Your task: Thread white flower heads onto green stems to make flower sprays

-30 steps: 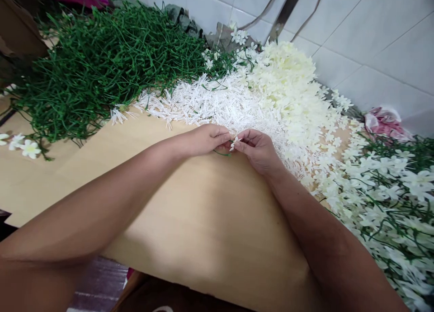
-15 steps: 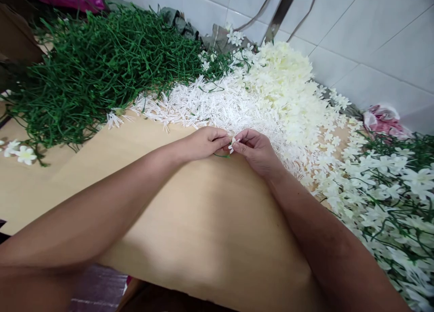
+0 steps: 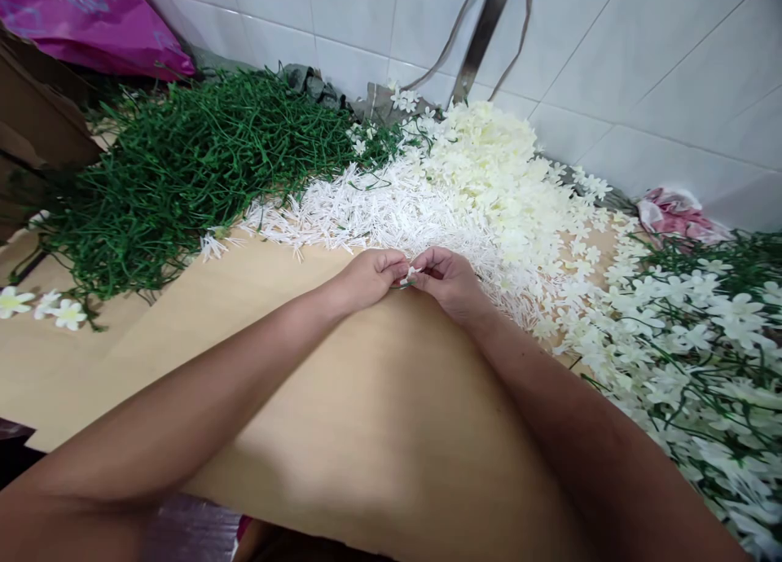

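Over the brown cardboard [image 3: 342,399], my two hands meet at the fingertips. My right hand [image 3: 450,283] pinches a small white artificial flower [image 3: 411,275] between thumb and fingers. My left hand [image 3: 374,278] is closed in a pinch at the flower's left side, on a thin green plastic stem [image 3: 401,286] that shows just below the fingertips. The fingers partly cover where stem and flower meet, so I cannot tell how they join. Right behind my hands lies a heap of thin white plastic pieces [image 3: 366,212].
A big pile of green stems [image 3: 208,163] lies at the back left. Loose cream petals [image 3: 494,163] are heaped at the back, and white flowers on stems [image 3: 690,358] fill the right side. Behind is a tiled wall [image 3: 611,57]; a pink bag [image 3: 103,24] stands far left.
The view has tilted upward and shifted a little, so the piles sit lower and somewhat to the left. The flower has turned between my fingertips, and less of the green stem shows.
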{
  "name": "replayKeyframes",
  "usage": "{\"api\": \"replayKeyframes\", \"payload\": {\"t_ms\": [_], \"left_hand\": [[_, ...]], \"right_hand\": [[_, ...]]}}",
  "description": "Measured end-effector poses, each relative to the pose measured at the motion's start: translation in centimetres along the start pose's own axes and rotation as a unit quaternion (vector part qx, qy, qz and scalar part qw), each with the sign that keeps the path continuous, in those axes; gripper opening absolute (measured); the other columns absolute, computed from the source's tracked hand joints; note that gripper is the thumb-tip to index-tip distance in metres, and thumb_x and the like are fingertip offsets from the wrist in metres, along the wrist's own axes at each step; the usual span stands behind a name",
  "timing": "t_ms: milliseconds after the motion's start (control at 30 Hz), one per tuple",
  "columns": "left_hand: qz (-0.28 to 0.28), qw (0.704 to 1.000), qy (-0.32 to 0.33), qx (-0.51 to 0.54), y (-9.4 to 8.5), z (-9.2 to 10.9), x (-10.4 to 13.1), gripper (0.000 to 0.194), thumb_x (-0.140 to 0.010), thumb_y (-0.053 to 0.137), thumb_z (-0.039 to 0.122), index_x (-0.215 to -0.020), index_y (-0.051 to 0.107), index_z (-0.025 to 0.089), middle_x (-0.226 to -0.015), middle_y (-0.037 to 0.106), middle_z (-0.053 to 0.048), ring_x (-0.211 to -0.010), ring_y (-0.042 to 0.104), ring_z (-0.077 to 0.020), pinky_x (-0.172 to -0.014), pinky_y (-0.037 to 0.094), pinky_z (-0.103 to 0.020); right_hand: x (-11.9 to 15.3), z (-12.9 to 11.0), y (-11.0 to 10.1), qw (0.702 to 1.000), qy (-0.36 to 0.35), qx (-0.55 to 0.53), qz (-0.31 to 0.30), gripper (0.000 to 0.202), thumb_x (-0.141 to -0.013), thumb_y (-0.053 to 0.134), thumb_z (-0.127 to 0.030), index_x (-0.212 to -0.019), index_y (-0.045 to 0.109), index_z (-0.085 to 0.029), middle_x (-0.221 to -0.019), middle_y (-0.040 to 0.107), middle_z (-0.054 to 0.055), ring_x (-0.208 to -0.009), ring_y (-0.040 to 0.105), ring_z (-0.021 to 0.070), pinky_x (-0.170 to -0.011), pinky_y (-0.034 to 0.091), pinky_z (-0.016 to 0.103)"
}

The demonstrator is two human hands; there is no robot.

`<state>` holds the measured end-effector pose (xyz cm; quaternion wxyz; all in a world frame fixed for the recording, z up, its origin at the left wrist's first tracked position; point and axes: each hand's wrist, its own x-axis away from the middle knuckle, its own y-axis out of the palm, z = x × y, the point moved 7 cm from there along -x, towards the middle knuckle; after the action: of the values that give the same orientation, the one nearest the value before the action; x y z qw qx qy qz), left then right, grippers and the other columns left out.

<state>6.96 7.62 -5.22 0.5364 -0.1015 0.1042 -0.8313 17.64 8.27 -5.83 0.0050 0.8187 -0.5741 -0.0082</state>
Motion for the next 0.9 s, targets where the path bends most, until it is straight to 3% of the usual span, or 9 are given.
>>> {"api": "replayKeyframes", "payload": {"t_ms": [300, 367, 433, 533, 633, 700, 800, 900], "left_hand": [[0.005, 0.999, 0.018, -0.045, -0.6, 0.3, 0.0, 0.028, -0.087, 0.041, 0.026, -0.061, 0.046, 0.016, -0.056, 0.038, 0.005, -0.055, 0.035, -0.0086, -0.056, 0.03, -0.022], [0.037, 0.991, 0.057, -0.113, -1.6, 1.2, 0.3, 0.029, -0.087, 0.042, 0.031, -0.064, 0.05, 0.016, -0.06, 0.045, 0.002, -0.061, 0.042, -0.0109, -0.06, 0.034, -0.023], [0.088, 0.972, 0.121, -0.182, -2.9, 2.5, 1.0, 0.028, -0.087, 0.044, 0.035, -0.078, 0.061, 0.015, -0.078, 0.058, -0.004, -0.077, 0.051, -0.0151, -0.072, 0.039, -0.026], [0.1, 0.939, 0.206, -0.258, -3.7, 4.2, 2.1, 0.032, -0.085, 0.051, 0.04, -0.1, 0.066, 0.016, -0.098, 0.064, -0.009, -0.094, 0.055, -0.0192, -0.084, 0.041, -0.03], [0.103, 0.912, 0.244, -0.314, -3.7, 4.8, 2.7, 0.025, -0.084, 0.054, 0.036, -0.088, 0.071, 0.018, -0.087, 0.067, -0.008, -0.086, 0.058, -0.0184, -0.083, 0.04, -0.031], [0.124, 0.918, 0.229, -0.3, -4.0, 4.9, 2.8, 0.024, -0.085, 0.053, 0.033, -0.079, 0.071, 0.019, -0.08, 0.068, -0.006, -0.079, 0.059, -0.0173, -0.079, 0.041, -0.031], [0.179, 0.947, 0.182, -0.193, -5.4, 4.9, 2.9, 0.022, -0.083, 0.054, 0.032, -0.075, 0.07, 0.018, -0.076, 0.068, -0.005, -0.074, 0.059, -0.0157, -0.074, 0.044, -0.028], [0.264, 0.953, 0.142, -0.053, -7.5, 4.7, 3.2, 0.018, -0.08, 0.056, 0.031, -0.082, 0.069, 0.018, -0.064, 0.061, 0.0, -0.065, 0.055, -0.0125, -0.066, 0.044, -0.025]], "right_hand": [[-0.3, 0.1, 0.1, 1.0, -0.01, -0.01, 0.02, 0.041, -0.051, 0.085, -0.04, -0.066, 0.053, -0.018, -0.058, 0.058, -0.005, -0.054, 0.055, 0.0088, -0.057, 0.044, 0.025], [-0.4, 0.2, 0.0, 0.999, -0.009, -0.041, 0.014, 0.041, -0.052, 0.084, -0.041, -0.067, 0.053, -0.018, -0.056, 0.057, -0.006, -0.052, 0.055, 0.008, -0.057, 0.045, 0.024], [-0.5, 0.4, -0.1, 0.997, -0.003, -0.081, 0.009, 0.04, -0.054, 0.082, -0.041, -0.068, 0.053, -0.018, -0.056, 0.058, -0.006, -0.052, 0.054, 0.0069, -0.057, 0.045, 0.023], [-0.5, 0.6, -0.4, 0.989, 0.018, -0.148, 0.016, 0.038, -0.053, 0.084, -0.037, -0.068, 0.054, -0.017, -0.057, 0.059, -0.006, -0.054, 0.055, 0.0059, -0.057, 0.046, 0.022], [-0.5, 0.5, -0.6, 0.983, 0.041, -0.178, 0.019, 0.039, -0.05, 0.085, -0.033, -0.068, 0.055, -0.017, -0.057, 0.06, -0.005, -0.057, 0.057, 0.0068, -0.058, 0.047, 0.021], [-0.5, 0.3, -0.7, 0.982, 0.054, -0.178, 0.008, 0.039, -0.05, 0.085, -0.033, -0.069, 0.055, -0.016, -0.059, 0.061, -0.004, -0.059, 0.058, 0.0075, -0.059, 0.047, 0.022], [-0.3, -0.2, -0.5, 0.988, 0.042, -0.149, -0.021, 0.036, -0.058, 0.08, -0.039, -0.077, 0.058, -0.017, -0.066, 0.063, -0.002, -0.065, 0.06, 0.0094, -0.063, 0.049, 0.024], [0.0, -0.9, 0.3, 0.999, -0.036, 0.004, -0.024, 0.027, -0.071, 0.07, -0.036, -0.09, 0.061, -0.018, -0.084, 0.065, 0.003, -0.076, 0.061, 0.0126, -0.073, 0.05, 0.03]]}}
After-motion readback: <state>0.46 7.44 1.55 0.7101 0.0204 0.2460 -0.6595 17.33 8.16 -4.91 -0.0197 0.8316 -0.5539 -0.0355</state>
